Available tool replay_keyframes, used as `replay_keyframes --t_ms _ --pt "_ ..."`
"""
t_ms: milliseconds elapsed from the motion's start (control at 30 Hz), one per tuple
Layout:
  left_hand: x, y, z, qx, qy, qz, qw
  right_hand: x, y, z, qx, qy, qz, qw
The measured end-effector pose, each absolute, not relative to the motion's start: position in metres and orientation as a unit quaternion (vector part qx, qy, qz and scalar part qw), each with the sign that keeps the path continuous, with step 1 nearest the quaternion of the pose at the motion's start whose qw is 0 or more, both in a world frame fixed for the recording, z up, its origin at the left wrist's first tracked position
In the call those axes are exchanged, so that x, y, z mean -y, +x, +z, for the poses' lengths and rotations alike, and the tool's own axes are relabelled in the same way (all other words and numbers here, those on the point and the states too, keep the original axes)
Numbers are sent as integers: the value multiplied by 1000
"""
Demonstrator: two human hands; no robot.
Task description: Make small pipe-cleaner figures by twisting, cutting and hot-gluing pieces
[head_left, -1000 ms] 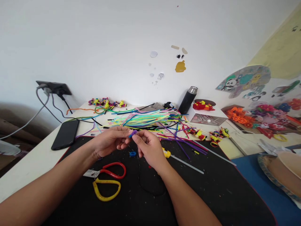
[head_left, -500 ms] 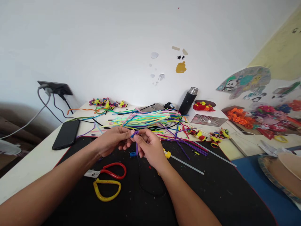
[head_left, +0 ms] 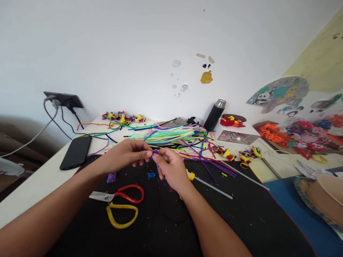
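Observation:
In the head view, a small purple and blue pipe cleaner piece (head_left: 155,152) is held up over the black mat. My right hand (head_left: 171,166) is closed on it, thumb against the curled fingers. From the other side my left hand (head_left: 128,153) pinches thumb and forefinger together at the blue edge; the fingertips partly hide the contact. Under the hands lies a small blue coil (head_left: 151,175). Scissors with one red and one yellow handle (head_left: 122,216) rest on the mat below my left hand. A purple coiled piece (head_left: 111,177) sits beneath my left wrist.
Behind the hands lies a pile of coloured pipe cleaners (head_left: 168,135). A phone (head_left: 75,152) is at left, a black flask (head_left: 215,116) and a white box (head_left: 238,135) at back right. A yellow-tipped glue gun (head_left: 190,175) with a glue stick lies right of my hands.
My left hand has shifted slightly left and up, its wrist turning, uncovering the purple coiled piece and more of the scissor blades. My right hand stays nearly in place with the pipe cleaner piece.

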State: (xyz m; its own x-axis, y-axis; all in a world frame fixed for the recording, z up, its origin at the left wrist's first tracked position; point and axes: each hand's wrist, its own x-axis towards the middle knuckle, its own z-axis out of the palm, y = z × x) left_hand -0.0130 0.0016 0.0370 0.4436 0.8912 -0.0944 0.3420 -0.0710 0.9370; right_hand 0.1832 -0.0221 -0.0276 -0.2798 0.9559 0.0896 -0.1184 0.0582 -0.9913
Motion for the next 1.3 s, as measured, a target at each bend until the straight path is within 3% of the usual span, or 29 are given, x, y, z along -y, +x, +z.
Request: replay_keyframes --t_ms 767,1300 --pt "-7 -12 23 -512 624 333 488 24 180 -27 565 -376 570 463" --pt "-10 -13 20 -466 491 322 662 26 180 -27 567 -370 572 463"
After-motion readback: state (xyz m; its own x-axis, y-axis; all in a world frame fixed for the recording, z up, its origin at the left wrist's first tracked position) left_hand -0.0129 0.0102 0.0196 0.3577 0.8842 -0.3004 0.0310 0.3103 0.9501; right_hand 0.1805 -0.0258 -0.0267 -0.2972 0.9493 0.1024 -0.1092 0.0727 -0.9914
